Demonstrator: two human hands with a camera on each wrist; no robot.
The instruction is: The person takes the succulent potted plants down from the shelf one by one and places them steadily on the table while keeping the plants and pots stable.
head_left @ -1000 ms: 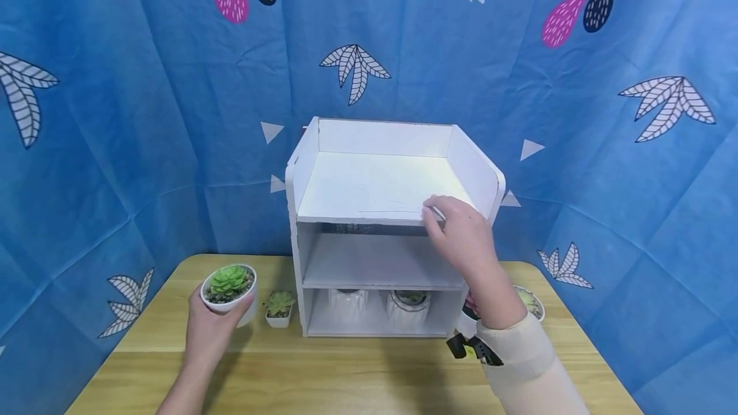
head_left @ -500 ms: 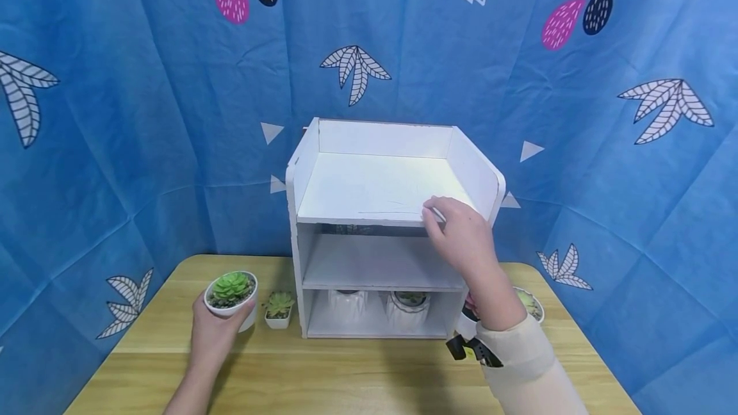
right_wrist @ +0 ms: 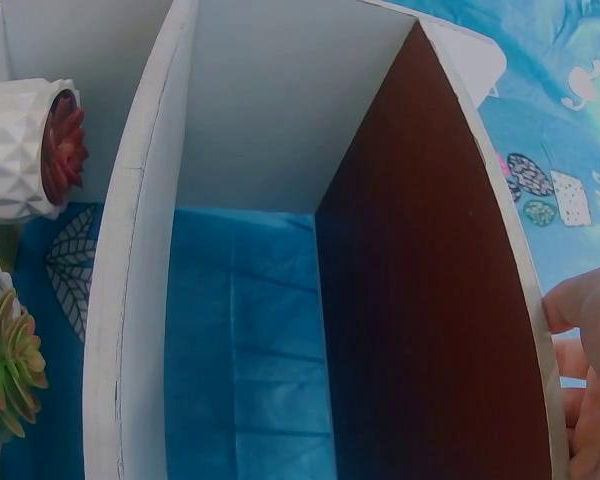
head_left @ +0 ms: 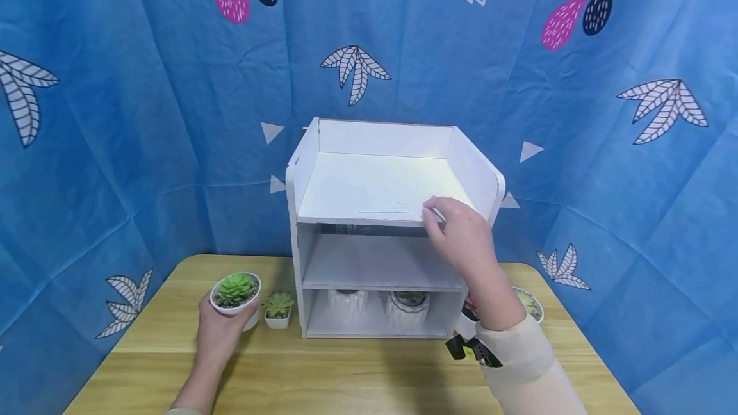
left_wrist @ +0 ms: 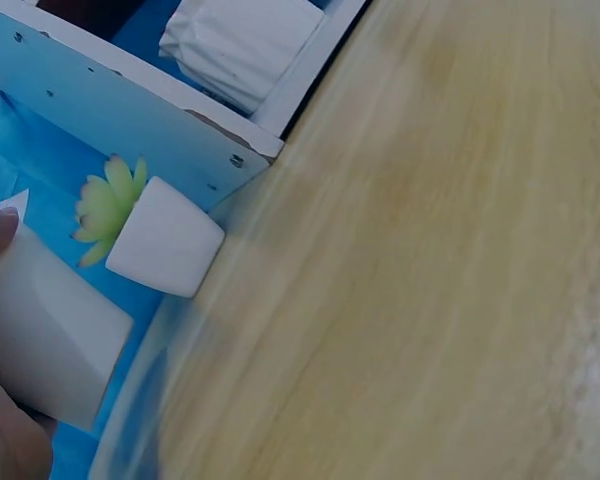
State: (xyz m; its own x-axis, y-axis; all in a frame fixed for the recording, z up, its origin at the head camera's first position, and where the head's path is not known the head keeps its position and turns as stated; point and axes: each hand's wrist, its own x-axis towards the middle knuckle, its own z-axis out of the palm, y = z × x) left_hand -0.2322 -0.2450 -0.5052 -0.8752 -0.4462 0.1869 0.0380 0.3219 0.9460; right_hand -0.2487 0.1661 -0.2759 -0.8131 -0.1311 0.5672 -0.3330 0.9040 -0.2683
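Note:
My left hand (head_left: 218, 332) grips a round white pot with a bright green succulent (head_left: 236, 288), held upright to the left of a white shelf unit (head_left: 375, 184). The left wrist view shows the thumb at the pot's rim and the white pot's side (left_wrist: 55, 335). Just right of it, against the unit's side, stands a small square potted succulent (head_left: 278, 316). My right hand (head_left: 461, 232) holds the front edge of the unit's top board near its right end. From the right wrist, the thumb and fingers (right_wrist: 572, 300) show at that edge, beside the board's brown underside (right_wrist: 410, 260).
Two ribbed white pots (head_left: 348, 305) with plants stand in the bottom compartment. More potted plants, one with a pale green succulent (head_left: 527, 303), are partly hidden behind my right forearm. A blue patterned cloth (head_left: 138, 146) hangs around the wooden table (head_left: 323, 376).
My left hand has shifted slightly right and down with the potted succulent, closer to the small square pot. My right hand has stayed on the top board's edge.

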